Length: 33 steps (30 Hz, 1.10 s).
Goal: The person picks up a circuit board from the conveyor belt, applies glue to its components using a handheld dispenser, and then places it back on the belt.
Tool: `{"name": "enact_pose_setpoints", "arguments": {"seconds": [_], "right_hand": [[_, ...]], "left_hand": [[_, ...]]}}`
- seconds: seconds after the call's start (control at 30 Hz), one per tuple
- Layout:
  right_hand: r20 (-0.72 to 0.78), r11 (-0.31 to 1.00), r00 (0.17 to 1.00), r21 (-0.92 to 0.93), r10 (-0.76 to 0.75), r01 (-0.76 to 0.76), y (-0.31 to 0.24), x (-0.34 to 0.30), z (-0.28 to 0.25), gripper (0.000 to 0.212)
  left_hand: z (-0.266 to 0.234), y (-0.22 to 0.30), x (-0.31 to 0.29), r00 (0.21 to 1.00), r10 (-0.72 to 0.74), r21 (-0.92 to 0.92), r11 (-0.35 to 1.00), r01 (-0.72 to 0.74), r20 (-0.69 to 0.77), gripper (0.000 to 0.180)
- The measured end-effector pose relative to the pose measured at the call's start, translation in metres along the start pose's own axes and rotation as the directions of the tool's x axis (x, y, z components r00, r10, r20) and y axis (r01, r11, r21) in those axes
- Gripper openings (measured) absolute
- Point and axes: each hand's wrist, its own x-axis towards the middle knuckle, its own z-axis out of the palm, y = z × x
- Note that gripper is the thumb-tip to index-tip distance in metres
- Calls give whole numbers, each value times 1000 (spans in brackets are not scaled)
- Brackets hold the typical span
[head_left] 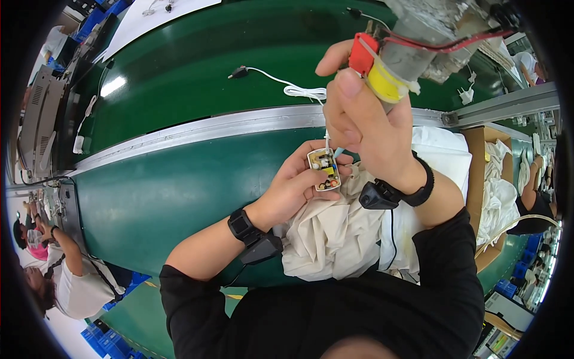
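My left hand (pixel 299 173) holds a small white charger case (pixel 323 170), open side up, with its circuit parts showing. A white cable (pixel 303 91) runs up from its top end. My right hand (pixel 373 122) is raised above and to the right, its fingers curled round a hanging grey cylindrical tool (pixel 406 57). The tool has a band of yellow tape (pixel 387 82) and a red block (pixel 362 54), with my thumb beside the block. Just below my right fingers a light-blue tip (pixel 339 152) shows close to the case; what it belongs to is hidden.
Beige cloth (pixel 329 239) lies bunched under my hands on the green bench (pixel 137 197). A metal rail (pixel 197 127) divides it from the green surface beyond. At right stands a cardboard box (pixel 475 161) with pale cloth. A co-worker (pixel 78 281) sits at left.
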Motion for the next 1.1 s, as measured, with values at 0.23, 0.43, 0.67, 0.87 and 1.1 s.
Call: {"name": "enact_pose_setpoints", "arguments": {"seconds": [0.23,0.43,0.67,0.87,1.1], "right_hand": [[101,1000,995,21,15,-17,2,-6,3,32],[107,998,994,58,30,-36,1,-6,3,33],[102,999,995,45,18,-23,4,-8,1,32],[106,997,994,59,38,-45,4,-8,2,32],[86,997,995,61,45,-50,2,-8,4,32]], "left_hand": [[-11,-2,0,998,55,-122,991,-57,-21,41],[-4,2,-1,997,77,-101,992,-79,-22,40],[-2,1,-1,998,53,-82,995,-55,-29,38],[-3,1,0,999,34,-78,996,-37,-33,36],[-4,1,-1,999,52,-86,995,-53,-12,36]]}}
